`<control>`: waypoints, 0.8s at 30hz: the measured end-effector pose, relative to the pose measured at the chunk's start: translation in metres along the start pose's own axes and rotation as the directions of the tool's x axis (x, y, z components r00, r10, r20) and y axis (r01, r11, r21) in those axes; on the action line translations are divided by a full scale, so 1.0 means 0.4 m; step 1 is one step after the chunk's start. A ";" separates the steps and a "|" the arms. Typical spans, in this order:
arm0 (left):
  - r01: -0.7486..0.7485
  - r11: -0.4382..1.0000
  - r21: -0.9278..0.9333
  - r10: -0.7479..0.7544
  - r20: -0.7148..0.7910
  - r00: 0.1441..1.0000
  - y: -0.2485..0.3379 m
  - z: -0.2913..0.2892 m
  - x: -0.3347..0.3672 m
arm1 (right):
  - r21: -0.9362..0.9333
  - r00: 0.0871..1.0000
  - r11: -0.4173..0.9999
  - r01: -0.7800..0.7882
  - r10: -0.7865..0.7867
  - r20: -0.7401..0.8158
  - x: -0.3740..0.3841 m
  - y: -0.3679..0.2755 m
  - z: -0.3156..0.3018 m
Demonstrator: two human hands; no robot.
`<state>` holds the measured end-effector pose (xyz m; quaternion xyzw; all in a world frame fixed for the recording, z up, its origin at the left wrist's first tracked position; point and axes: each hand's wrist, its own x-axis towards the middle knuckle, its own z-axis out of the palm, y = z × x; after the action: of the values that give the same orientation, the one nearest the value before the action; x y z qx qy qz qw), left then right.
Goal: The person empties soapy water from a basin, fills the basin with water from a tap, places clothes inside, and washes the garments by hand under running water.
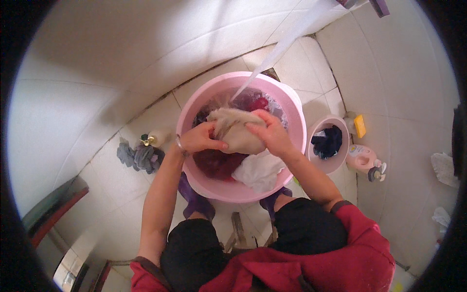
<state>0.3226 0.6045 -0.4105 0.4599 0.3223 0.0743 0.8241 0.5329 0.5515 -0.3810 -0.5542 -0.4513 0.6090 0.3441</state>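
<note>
Gripping one beige cloth [237, 130]: two hands, left [198, 138], right [272, 135], over two pink basins [194, 104].

Both hands [236, 136] grip beige cloth [238, 129] (over pink basin [292, 104]).

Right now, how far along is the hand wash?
Done: cannot tell; a grey wet bundle lies on the floor tiles. In hand: both hands, left hand and right hand, grip a beige cloth over the pink basin. Left: a white cloth, dark red clothes, and dark clothes in the small basin.
</note>
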 end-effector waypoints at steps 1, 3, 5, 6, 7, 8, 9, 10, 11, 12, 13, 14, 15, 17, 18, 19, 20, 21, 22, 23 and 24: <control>0.013 0.998 0.067 -0.009 -0.055 0.998 -0.009 -0.007 0.005 | 0.071 0.997 0.995 -0.071 0.071 0.011 0.014 0.002 -0.014; -0.021 0.998 0.054 0.034 -0.245 0.969 -0.056 -0.046 0.013 | 0.142 0.990 0.980 -0.139 0.137 0.027 0.064 0.039 -0.046; -0.066 0.997 0.044 0.078 -0.408 0.910 -0.110 -0.056 0.049 | -0.008 0.944 0.944 -0.329 0.329 0.039 0.133 0.169 -0.101; -0.121 0.972 0.201 0.216 -0.561 0.799 -0.135 -0.054 0.065 | -0.012 0.945 0.946 -0.324 0.324 0.040 0.156 0.216 -0.099; -0.142 0.924 0.356 0.356 -0.664 0.657 -0.156 -0.045 0.083 | -0.381 0.980 0.914 -0.137 0.070 -0.184 0.172 0.256 -0.088; -0.138 0.927 0.350 0.349 -0.665 0.660 -0.184 -0.030 0.098 | -0.555 0.968 0.830 -0.062 -0.085 -0.234 0.170 0.297 -0.062; 0.012 0.952 0.307 0.207 -0.672 0.711 -0.204 -0.013 0.112 | -0.714 0.931 0.700 -0.032 -0.240 -0.277 0.170 0.332 -0.034; 0.167 0.949 0.266 0.062 -0.680 0.731 -0.205 -0.007 0.114 | -0.768 0.978 0.640 -0.012 -0.151 -0.142 0.153 0.338 0.023; 0.173 0.948 0.268 0.062 -0.688 0.723 -0.202 -0.007 0.117 | -0.816 0.999 0.577 0.021 -0.051 -0.010 0.146 0.336 0.056; 0.175 0.981 0.082 -0.081 -0.648 0.758 -0.197 -0.011 0.123 | -0.869 0.962 0.435 0.237 0.021 0.273 0.150 0.327 0.035; 0.186 0.977 -0.107 -0.214 -0.553 0.805 -0.186 0.001 0.138 | -0.874 0.967 0.434 0.218 0.028 0.255 0.159 0.343 0.016; 0.167 0.956 -0.239 -0.278 -0.573 0.771 -0.157 0.008 0.165 | -0.807 0.998 0.590 -0.002 0.058 0.040 0.183 0.358 -0.028; 0.161 0.960 -0.230 -0.265 -0.552 0.791 -0.135 0.033 0.186 | -0.667 0.978 0.717 -0.203 0.118 -0.171 0.192 0.375 -0.074; 0.031 0.807 -0.590 -0.424 -0.541 0.726 -0.115 0.045 0.142 | -0.305 0.939 0.934 -0.185 0.076 -0.336 0.173 0.298 -0.002; 0.031 0.736 -0.676 -0.479 -0.487 0.730 -0.095 0.061 0.122 | -0.577 0.918 0.815 0.042 -0.260 -0.300 0.137 0.224 0.038; 0.028 0.731 -0.682 -0.484 -0.489 0.726 -0.099 0.057 0.114 | -0.794 0.812 0.565 0.224 -0.559 -0.169 0.091 0.148 0.071; -0.047 0.580 -0.814 -0.287 -0.257 0.923 -0.108 0.046 0.118 | -0.729 0.790 0.594 0.339 -0.600 -0.122 0.050 0.092 0.101; -0.046 0.399 -0.916 0.008 -0.046 0.999 -0.120 0.026 0.137 | -0.656 0.755 0.605 0.451 -0.650 -0.081 0.025 0.051 0.124; 0.056 0.330 -0.942 0.355 0.179 0.918 -0.157 -0.007 0.146 | -0.590 0.717 0.607 0.532 -0.694 -0.068 0.010 0.024 0.161; 0.050 0.332 -0.942 0.353 0.174 0.919 -0.208 -0.013 0.158 | -0.586 0.716 0.608 0.536 -0.695 -0.066 0.016 0.026 0.179; -0.074 0.263 -0.962 0.218 -0.016 0.976 -0.266 -0.014 0.160 | -0.599 0.736 0.586 0.546 -0.677 0.009 0.022 0.039 0.201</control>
<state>0.3507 0.5750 -0.5279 -0.0960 0.1188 0.3008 0.9414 0.4536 0.5406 -0.4007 -0.5025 -0.7324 0.2243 0.4010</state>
